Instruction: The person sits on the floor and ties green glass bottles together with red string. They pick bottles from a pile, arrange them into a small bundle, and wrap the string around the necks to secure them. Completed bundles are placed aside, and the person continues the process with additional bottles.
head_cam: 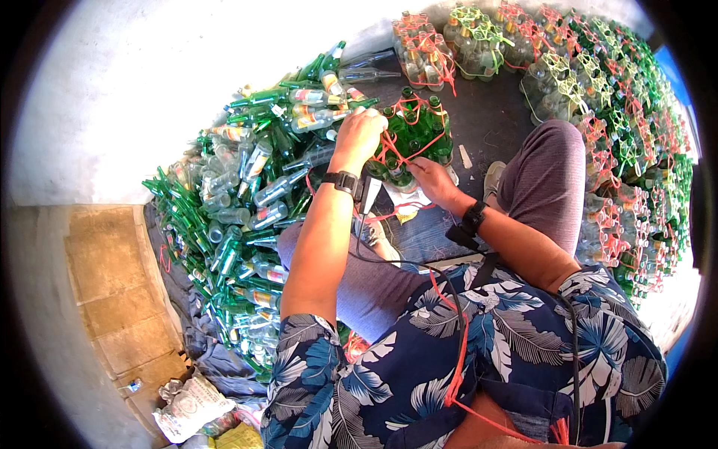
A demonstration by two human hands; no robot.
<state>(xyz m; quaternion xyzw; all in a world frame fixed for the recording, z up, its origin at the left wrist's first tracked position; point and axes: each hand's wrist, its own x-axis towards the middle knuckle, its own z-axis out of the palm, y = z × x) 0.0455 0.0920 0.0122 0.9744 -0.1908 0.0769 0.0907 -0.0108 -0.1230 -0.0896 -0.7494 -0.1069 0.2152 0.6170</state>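
Note:
A cluster of upright green glass bottles (441, 150) stands on the dark floor in front of me, with red plastic twine (416, 152) wound around and across the necks. At its near left corner, my left hand (360, 134) has its fingers closed on a piece of the twine. My right hand (436, 181) pinches the twine low at the near side, beside the bottles' necks. The fingertips of both hands are partly hidden. A loose red strand (387, 216) trails from the bundle towards my legs.
Loose green and clear bottles (269, 191) are heaped at the left against a white wall (185, 73). Tied bottle bundles (608, 129) crowd the right and back. A black cable (404, 261) crosses my lap. A printed sack (193, 405) lies at the lower left.

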